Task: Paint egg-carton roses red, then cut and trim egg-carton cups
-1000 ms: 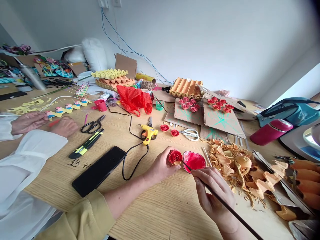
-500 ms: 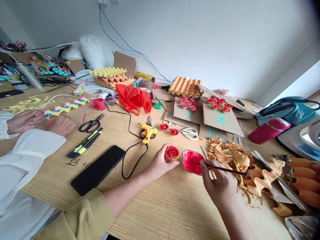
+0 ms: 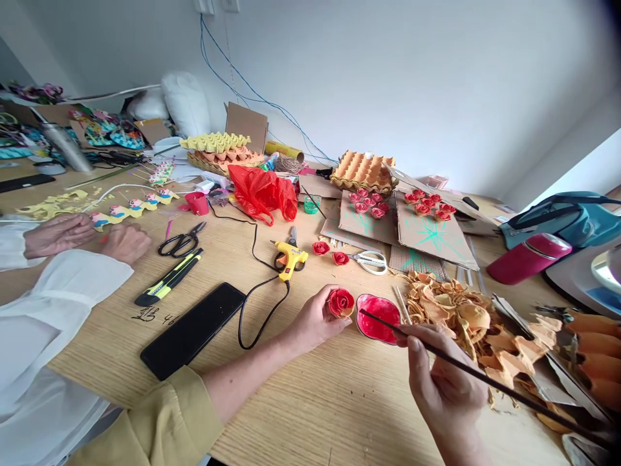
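Note:
My left hand [image 3: 315,322] is closed round a small egg-carton rose [image 3: 341,303], its petals painted red and its lower rim still showing bare orange-tan. In my right hand [image 3: 446,369] is a long dark paintbrush [image 3: 478,374], pinched between thumb and fingers. The brush tip lies over the left part of a small dish of red paint [image 3: 379,327], close to the rose but apart from it. Two more red roses, one left [image 3: 321,248] and one right [image 3: 341,258], lie behind on the table, beside white-handled scissors [image 3: 371,261].
A yellow glue gun [image 3: 290,260] with its cord, a black phone [image 3: 193,330] and a cutter knife [image 3: 168,278] lie to the left. Torn egg-carton scraps [image 3: 449,307] heap up at right. Cardboard with roses [image 3: 431,234] stands behind. A co-worker's hands [image 3: 127,243] rest at far left.
The brush has swung to a flatter, longer slant, its tip moving left across the paint dish. My right hand has shifted right and down. The rose is turned slightly in my left hand.

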`<state>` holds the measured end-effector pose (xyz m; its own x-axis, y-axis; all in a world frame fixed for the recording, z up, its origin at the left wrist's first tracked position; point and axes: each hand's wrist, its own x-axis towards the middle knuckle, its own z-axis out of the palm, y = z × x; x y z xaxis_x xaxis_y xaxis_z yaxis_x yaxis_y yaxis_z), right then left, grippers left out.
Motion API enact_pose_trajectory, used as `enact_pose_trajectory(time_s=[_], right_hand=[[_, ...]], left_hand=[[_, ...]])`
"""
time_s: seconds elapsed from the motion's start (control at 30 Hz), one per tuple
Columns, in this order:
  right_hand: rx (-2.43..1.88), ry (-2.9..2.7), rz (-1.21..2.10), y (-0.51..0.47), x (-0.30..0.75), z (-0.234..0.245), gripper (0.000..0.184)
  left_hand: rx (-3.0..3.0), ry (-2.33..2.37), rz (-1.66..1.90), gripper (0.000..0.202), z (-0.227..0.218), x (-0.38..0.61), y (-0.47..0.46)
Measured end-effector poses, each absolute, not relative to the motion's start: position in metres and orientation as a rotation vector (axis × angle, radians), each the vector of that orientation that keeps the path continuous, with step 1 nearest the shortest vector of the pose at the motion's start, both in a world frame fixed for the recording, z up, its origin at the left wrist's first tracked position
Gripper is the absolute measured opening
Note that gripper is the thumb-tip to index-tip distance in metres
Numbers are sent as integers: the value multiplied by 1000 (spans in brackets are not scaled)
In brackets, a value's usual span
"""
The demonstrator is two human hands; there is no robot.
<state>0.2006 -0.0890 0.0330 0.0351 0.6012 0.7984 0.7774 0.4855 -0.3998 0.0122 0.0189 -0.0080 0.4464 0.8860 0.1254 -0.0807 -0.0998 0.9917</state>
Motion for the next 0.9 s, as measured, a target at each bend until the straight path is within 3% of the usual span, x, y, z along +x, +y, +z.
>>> enact_pose_trajectory(time_s=[0.9], right_hand=[[-1151, -1813, -130, -90, 188, 34, 19]], left_hand=[[1567, 777, 972, 41, -6, 12, 15]])
